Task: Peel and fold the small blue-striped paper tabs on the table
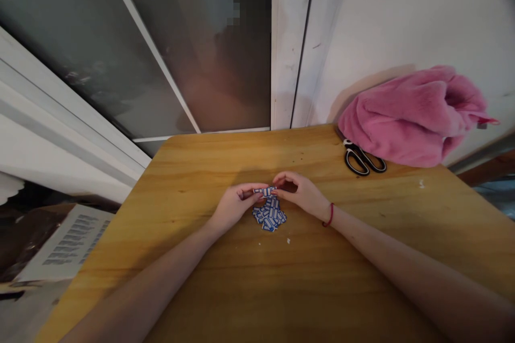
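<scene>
Between my two hands is a short strip of blue-and-white paper labels (265,192), held up just above the table. My left hand (235,204) pinches its left end between thumb and fingers. At the other end, the thumb and fingertips of my right hand (301,192) close on the strip; a red band circles that wrist. Directly below the strip lies a small loose pile of blue-and-white labels (270,216), overlapping at different angles. The print on them is too small to read.
The wooden table (225,289) carries black-handled scissors (362,161), partly under a pink plush cloth (410,112) at the back right. Small white scraps (288,240) lie near the pile. A glass sliding door (193,53) stands behind; a printed cardboard box (64,241) sits lower left.
</scene>
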`<action>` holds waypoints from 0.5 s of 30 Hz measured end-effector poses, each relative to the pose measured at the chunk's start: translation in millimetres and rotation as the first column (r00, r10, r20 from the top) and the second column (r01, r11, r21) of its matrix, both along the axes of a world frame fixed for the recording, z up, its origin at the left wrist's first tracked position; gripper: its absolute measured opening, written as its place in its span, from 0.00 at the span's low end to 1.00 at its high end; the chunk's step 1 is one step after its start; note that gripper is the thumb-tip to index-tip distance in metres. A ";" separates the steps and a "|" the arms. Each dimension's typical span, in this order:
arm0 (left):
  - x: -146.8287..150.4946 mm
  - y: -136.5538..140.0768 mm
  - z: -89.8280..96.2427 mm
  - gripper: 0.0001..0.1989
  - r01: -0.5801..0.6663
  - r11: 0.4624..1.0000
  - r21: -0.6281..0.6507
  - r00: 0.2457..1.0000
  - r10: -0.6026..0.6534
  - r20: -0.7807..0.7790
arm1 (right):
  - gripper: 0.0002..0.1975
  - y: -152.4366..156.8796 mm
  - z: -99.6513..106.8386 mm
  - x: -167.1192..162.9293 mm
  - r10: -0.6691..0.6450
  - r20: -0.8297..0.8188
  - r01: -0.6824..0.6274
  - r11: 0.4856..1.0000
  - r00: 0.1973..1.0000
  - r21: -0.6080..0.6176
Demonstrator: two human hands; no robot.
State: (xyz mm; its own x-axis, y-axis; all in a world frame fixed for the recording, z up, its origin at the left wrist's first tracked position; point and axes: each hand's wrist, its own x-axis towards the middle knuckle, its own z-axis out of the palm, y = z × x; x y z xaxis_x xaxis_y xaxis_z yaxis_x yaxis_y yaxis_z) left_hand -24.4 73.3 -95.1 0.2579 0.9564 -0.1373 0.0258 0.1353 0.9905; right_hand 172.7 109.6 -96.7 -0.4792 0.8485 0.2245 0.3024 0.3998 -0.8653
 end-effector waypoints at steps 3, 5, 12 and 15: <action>1.2 0.8 0.9 0.13 -0.001 0.992 0.123 0.998 0.009 -0.068 | 0.06 1.2 0.6 -0.2 -0.015 0.033 0.013 0.998 0.999 0.067; 2.4 1.1 1.9 0.11 -0.030 0.967 0.252 0.980 0.078 -0.184 | 0.04 2.3 1.2 -0.6 -0.066 0.050 0.058 0.988 0.997 0.144; 4.9 5.3 1.1 0.07 -0.046 0.893 0.447 0.839 0.278 -0.468 | 0.03 5.0 -3.9 -3.7 -0.124 0.081 0.113 0.985 0.989 0.129; 6.4 6.2 1.1 0.07 -0.004 0.885 0.465 0.819 0.270 -0.506 | 0.02 5.4 -4.8 -4.4 -0.114 0.148 0.089 0.982 0.982 0.169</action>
State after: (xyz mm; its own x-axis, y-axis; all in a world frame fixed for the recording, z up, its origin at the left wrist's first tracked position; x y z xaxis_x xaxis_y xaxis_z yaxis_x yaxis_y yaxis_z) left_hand -18.1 79.5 -94.1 0.1284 0.9682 0.2146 0.5887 -0.2486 0.7692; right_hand 168.3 114.9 -101.5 -0.4324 0.8533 0.2913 0.4747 0.4901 -0.7311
